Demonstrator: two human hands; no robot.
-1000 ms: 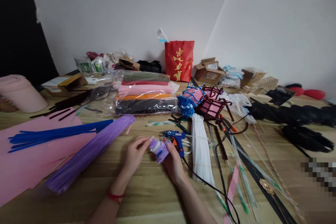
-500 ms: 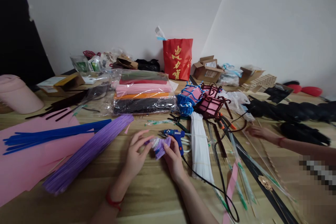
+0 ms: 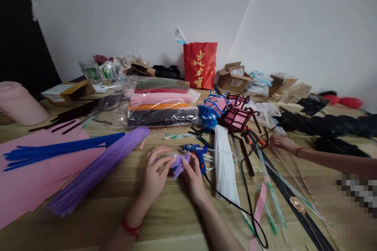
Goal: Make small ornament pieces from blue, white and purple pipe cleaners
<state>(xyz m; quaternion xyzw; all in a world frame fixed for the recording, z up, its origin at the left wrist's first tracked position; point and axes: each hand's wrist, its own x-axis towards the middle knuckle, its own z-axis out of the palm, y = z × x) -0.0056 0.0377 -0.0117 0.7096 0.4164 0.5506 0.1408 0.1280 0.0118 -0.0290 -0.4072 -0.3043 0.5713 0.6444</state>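
Observation:
Between my two hands is a small purple and white piece of fuzzy craft stems [image 3: 177,166], bent into a compact shape. My left hand [image 3: 156,170] pinches its left side with thumb and fingertips. On the other side my right hand [image 3: 193,174] grips it, thumb in front. Just behind my right hand lies a blue hot glue gun [image 3: 196,153], its black cord trailing to the lower right. A bundle of purple pipe cleaners [image 3: 103,170] lies to the left, and a bundle of white pipe cleaners [image 3: 225,164] to the right.
Blue pipe cleaners [image 3: 64,150] rest on pink sheets [image 3: 26,196] at left. Behind are bagged coloured stems [image 3: 161,100], pink lantern-like pieces [image 3: 234,117] and a red bag [image 3: 200,66]. A co-worker's hand [image 3: 284,143] reaches in from the right.
The purple piece has turned slightly in my hands, and my left fingers have shifted a little to the right onto it. The co-worker's hand has moved slightly left.

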